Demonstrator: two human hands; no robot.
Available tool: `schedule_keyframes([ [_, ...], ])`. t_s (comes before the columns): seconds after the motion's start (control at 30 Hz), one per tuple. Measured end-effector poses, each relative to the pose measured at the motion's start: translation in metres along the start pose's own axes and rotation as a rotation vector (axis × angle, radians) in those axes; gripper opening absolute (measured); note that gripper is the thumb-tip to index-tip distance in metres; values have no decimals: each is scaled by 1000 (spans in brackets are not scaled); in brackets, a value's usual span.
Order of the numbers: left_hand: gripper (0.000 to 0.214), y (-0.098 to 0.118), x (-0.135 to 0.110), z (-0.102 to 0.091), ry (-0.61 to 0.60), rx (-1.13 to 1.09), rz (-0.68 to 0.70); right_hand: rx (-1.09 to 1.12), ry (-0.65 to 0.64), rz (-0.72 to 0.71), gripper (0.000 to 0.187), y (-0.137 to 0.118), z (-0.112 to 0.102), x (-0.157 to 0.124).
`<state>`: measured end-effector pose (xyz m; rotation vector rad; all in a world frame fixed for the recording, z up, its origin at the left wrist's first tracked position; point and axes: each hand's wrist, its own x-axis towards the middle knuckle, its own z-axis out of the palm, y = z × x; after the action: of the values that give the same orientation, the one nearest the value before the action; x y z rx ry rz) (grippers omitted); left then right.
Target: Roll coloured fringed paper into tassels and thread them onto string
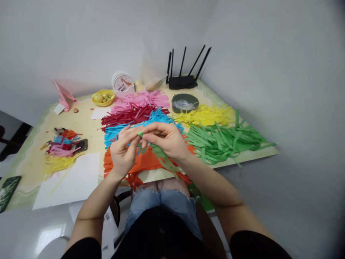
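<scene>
Close together over the table, my left hand [124,148] and my right hand [167,139] both pinch a green fringed paper strip [162,157]. A small green end pokes out between the fingertips, and the rest hangs below my right hand. Beneath them lies orange fringed paper [148,162], partly covered by my hands, with blue fringed paper [111,132] just behind. To the right is a heap of green fringed paper [215,140], with yellow fringed paper [207,115] beyond it. Dark red [129,116] and pink fringed paper [142,99] lie farther back.
A black router [183,82] with upright antennas stands at the back, near a dark round bowl [185,103]. Left are a yellow fruit dish [103,98], a white tub [123,84], a multicoloured tassel bundle [63,144], white paper [72,180] and a phone [9,192].
</scene>
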<state>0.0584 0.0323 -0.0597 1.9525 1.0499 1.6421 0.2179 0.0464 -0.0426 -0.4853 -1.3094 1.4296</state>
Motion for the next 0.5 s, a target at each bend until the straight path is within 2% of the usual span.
schedule_keyframes([
  [0.13, 23, -4, 9, 7, 25, -108, -188, -325, 78, -172, 19, 9, -1, 8],
  [0.2, 21, -13, 13, 9, 83, -112, -260, -538, 42, -270, 17, 18, -6, 13],
  [0.27, 18, -24, 18, 7, 172, -116, -307, -726, -54, -371, 21, 26, -24, 25],
  [0.33, 16, -32, 24, 0, 321, -173, -294, -891, -102, -381, 26, 30, -61, 47],
  [0.37, 15, -34, 27, -7, 392, -229, -286, -988, -69, -318, 30, 31, -86, 61],
  [0.4, 16, -35, 29, -14, 436, -296, -299, -1108, 35, -181, 33, 31, -115, 77],
  [0.47, 21, -34, 30, -29, 415, -413, -398, -1397, 273, 237, 38, 32, -176, 106],
  [0.5, 23, -32, 29, -35, 365, -439, -467, -1443, 313, 335, 38, 34, -204, 119],
])
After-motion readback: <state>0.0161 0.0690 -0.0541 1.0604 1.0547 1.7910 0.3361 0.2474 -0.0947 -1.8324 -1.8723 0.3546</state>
